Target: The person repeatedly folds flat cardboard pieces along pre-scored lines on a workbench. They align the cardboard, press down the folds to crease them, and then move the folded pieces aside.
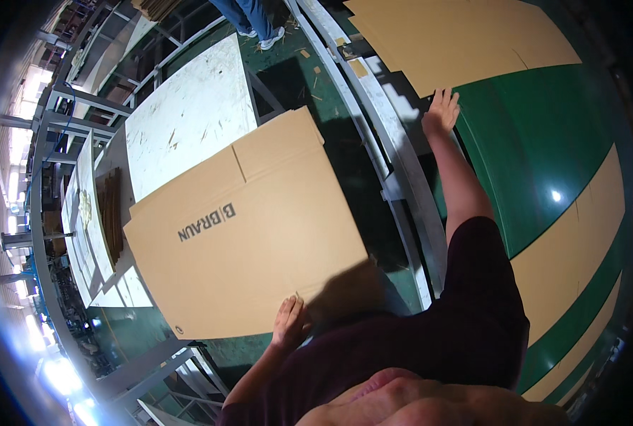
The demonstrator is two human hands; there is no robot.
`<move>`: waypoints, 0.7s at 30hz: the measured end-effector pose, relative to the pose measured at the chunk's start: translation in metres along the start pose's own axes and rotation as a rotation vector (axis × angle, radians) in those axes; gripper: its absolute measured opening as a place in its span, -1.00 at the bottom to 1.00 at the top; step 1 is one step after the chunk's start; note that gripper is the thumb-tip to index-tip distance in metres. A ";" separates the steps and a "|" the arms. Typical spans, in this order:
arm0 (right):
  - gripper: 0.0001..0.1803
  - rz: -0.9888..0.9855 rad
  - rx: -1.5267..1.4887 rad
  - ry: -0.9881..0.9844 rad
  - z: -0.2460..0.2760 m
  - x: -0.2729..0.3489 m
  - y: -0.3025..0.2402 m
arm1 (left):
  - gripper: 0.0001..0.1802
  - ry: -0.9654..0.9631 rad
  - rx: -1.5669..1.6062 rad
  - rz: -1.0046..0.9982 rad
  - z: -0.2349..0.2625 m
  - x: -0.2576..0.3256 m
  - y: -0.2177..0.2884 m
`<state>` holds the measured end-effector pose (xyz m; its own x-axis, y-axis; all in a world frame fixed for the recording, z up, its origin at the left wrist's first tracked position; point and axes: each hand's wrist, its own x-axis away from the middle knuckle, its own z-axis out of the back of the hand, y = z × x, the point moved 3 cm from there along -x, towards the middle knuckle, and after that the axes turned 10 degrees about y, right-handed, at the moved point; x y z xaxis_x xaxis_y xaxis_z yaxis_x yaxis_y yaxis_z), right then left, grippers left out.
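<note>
A large flat brown cardboard carton blank [260, 234] with dark print and creased flaps lies at the middle left, partly over a white tabletop. My left hand [290, 323] rests on its near edge, fingers close together and laid on the board; the thumb's position is unclear. My right arm stretches out to the far right. There my right hand [441, 113], fingers apart, is at the near corner of another cardboard blank [466, 42] lying on a green conveyor belt [537, 142]. Whether the fingertips touch that blank is hard to tell.
More cardboard blanks [579, 248] lie on the belt nearer me. A metal rail [380, 135] runs along the belt's left side. The worn white tabletop [188, 113] stands beyond the left blank. Another person's legs [249, 18] show at the top, with cardboard scraps on the floor.
</note>
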<state>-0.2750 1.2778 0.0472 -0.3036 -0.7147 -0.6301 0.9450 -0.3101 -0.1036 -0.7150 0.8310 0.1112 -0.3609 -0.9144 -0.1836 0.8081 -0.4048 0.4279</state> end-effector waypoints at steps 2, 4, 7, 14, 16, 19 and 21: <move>-0.43 0.102 0.121 -0.008 -0.035 -0.015 0.005 | -0.40 0.001 -0.022 0.023 -0.002 0.002 0.001; -0.47 0.160 0.155 -0.083 -0.063 -0.023 -0.002 | -0.40 0.006 -0.033 0.045 0.001 0.002 0.005; -0.56 0.160 0.054 -0.083 -0.105 -0.042 0.012 | -0.39 -0.028 -0.058 0.005 -0.002 0.000 -0.004; -0.69 0.459 0.022 0.084 0.032 -0.060 -0.017 | -0.34 -0.015 -0.002 0.090 -0.013 0.017 -0.010; -0.75 0.462 -0.247 -0.005 0.172 -0.069 -0.053 | -0.36 0.042 -0.009 -0.027 -0.024 0.015 -0.028; -0.77 0.609 -0.648 0.269 0.342 -0.077 -0.063 | -0.44 0.125 0.016 -0.106 -0.011 0.001 -0.018; -0.72 0.584 -0.846 0.509 0.428 -0.094 -0.051 | -0.48 0.196 -0.128 -0.221 -0.007 0.007 -0.012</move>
<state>-0.3472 1.0922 0.4413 0.1106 -0.2141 -0.9705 0.7628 0.6443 -0.0553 -0.7241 0.8300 0.0985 -0.4475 -0.7831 -0.4317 0.7768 -0.5796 0.2462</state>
